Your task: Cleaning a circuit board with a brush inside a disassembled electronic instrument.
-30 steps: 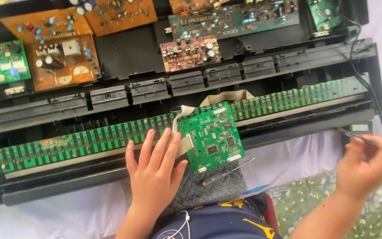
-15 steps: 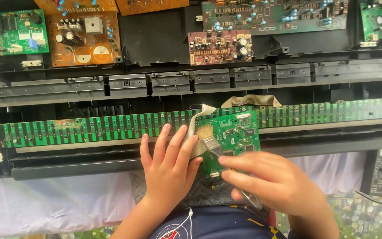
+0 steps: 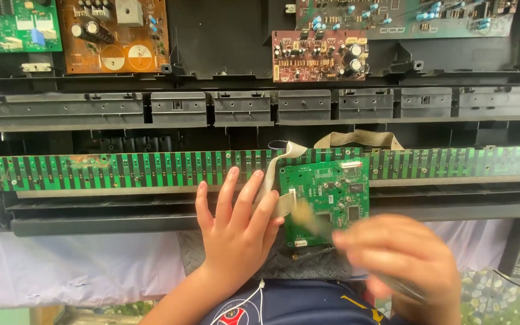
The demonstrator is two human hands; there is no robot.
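Green and square, the small circuit board lay at the front edge of the open black chassis, just below the long green contact strip. The left hand rested beside it, fingers spread flat against a grey ribbon cable. The blurred right hand hovered over the board's front corner; its grip could not be told.

Pretty even daylight-ish lighting here, soft and flat, no harsh glare anywhere. The black chassis swallows detail in its dark recesses, with only faint shadows under the green contact strip. Most stuff is sharp, like the small green board and the left hand, but the right hand is heavily motion-blurred, basically a smear.
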